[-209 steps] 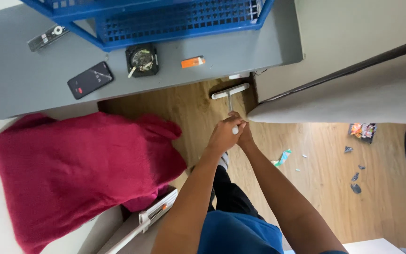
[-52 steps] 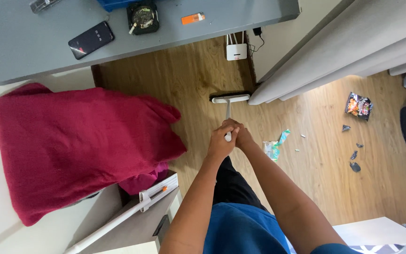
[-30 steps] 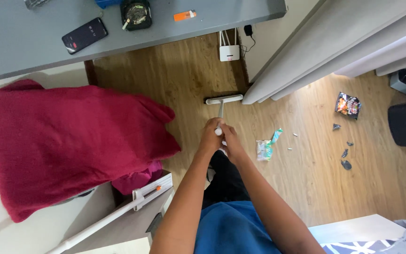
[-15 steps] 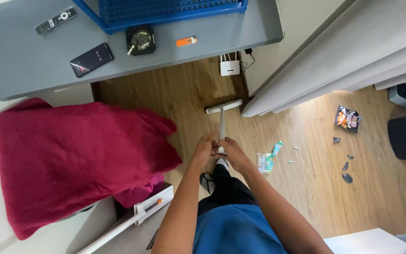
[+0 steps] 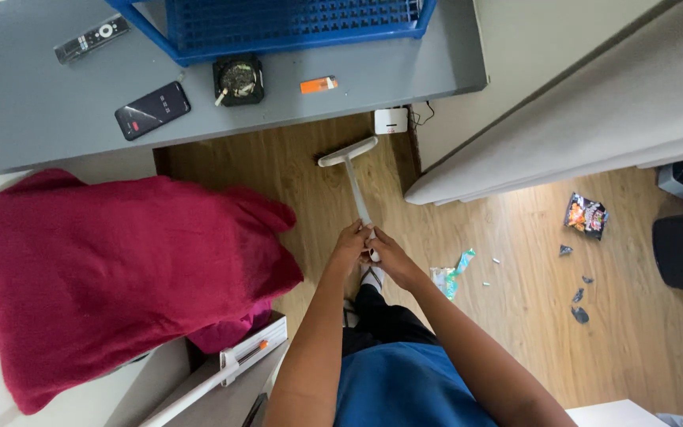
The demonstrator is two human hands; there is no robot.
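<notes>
View from above: your left hand (image 5: 349,243) and right hand (image 5: 389,261) are both closed round the upper end of the slim white broom handle (image 5: 356,194), touching each other. Its flat white broom head (image 5: 347,151) rests on the wooden plank floor (image 5: 515,316), angled under the front edge of the grey desk (image 5: 33,119) and near the small white box (image 5: 391,120) by the wall. On the desk lie a black phone (image 5: 152,111), a dark square ashtray (image 5: 238,80), an orange lighter (image 5: 318,85), a remote control (image 5: 92,39) and a blue plastic crate (image 5: 278,24). A crimson blanket (image 5: 120,269) lies to your left. Scraps lie to your right: a green-and-white wrapper (image 5: 450,277), a dark crisp packet (image 5: 586,215), small dark pieces (image 5: 579,308).

For a clean stroke, keep the head flat on the boards, draw it toward yourself in one even pull, and stay clear of the cable by the white box.
</notes>
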